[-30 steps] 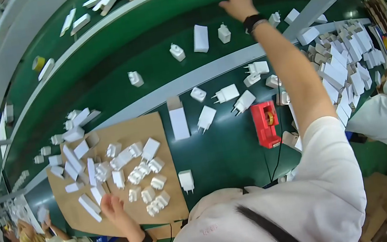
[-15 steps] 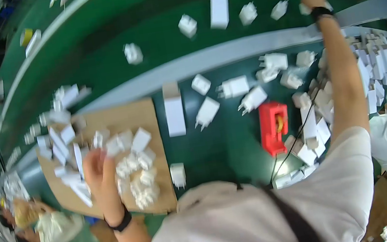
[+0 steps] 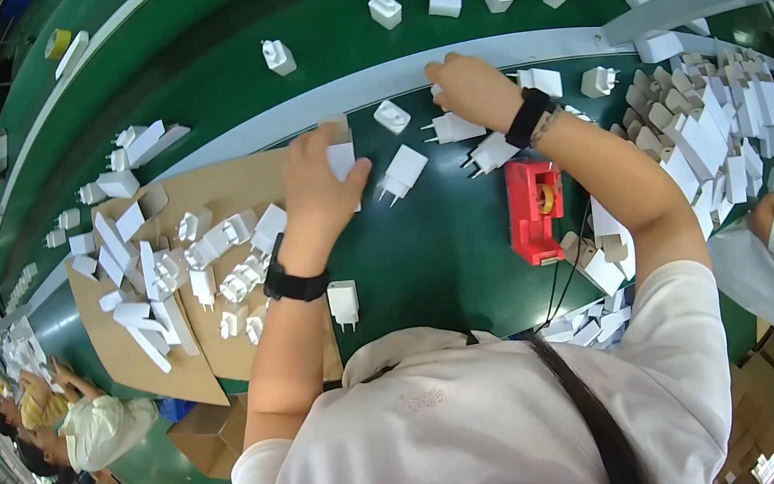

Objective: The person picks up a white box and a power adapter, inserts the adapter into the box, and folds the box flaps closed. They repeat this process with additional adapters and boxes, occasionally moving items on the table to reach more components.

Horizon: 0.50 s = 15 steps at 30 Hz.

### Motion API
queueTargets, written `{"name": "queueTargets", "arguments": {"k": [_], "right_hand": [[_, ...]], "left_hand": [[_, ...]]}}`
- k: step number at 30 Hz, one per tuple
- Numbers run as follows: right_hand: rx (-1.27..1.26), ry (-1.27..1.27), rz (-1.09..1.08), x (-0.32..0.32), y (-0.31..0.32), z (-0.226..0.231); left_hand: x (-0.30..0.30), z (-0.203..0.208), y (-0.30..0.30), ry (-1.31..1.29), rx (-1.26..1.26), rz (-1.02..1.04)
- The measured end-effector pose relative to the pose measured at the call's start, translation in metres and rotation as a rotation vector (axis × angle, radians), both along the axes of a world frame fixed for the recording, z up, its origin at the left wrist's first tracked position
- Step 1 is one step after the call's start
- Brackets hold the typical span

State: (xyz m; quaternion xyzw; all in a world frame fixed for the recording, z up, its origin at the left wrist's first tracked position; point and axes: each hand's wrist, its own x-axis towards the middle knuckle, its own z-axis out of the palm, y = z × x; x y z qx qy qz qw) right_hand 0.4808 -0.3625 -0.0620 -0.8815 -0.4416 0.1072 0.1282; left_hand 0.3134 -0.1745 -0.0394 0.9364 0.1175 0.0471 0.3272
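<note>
My left hand (image 3: 320, 190) curls around a slim white box (image 3: 342, 160) lying on the green table, thumb at its right edge and fingers at its far end. Closed and pointing left, my right hand (image 3: 475, 94) is above the table near the grey rail, with a small white piece (image 3: 436, 89) at its fingertips, mostly hidden. Under and beside that hand lie white plug chargers, among them one with its pins to the left (image 3: 453, 127) and another (image 3: 493, 154). Between my hands are an upright charger (image 3: 392, 117) and a tilted one (image 3: 401, 173).
A red tape dispenser (image 3: 534, 213) stands right of centre, by a black cable. Cardboard (image 3: 226, 181) at left bears chargers and white card pieces. Many white boxes (image 3: 695, 137) are heaped at right. Beyond the grey rail (image 3: 362, 86), chargers stand on a green belt (image 3: 324, 34). Co-workers sit on both sides.
My right hand has come back from the far right beyond the rail to the middle of the table. My left hand has moved from above the cardboard rightward onto the slim white box.
</note>
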Motion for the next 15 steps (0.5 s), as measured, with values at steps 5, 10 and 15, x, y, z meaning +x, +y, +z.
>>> {"name": "queueTargets", "arguments": {"k": [5,10,15], "right_hand": [[-0.068,0.067,-0.104,-0.012,-0.011,0.051],[-0.051,-0.141,-0.318,0.067,-0.065,0.104],[-0.207,-0.055,-0.62,0.204,-0.137,0.013]], "left_hand": [[0.031,0.032,0.017,-0.007,-0.177,0.132],[0.065,0.035,0.056,0.115,-0.021,0.289],[0.123,-0.025,0.075,0.067,0.272,0.27]]}}
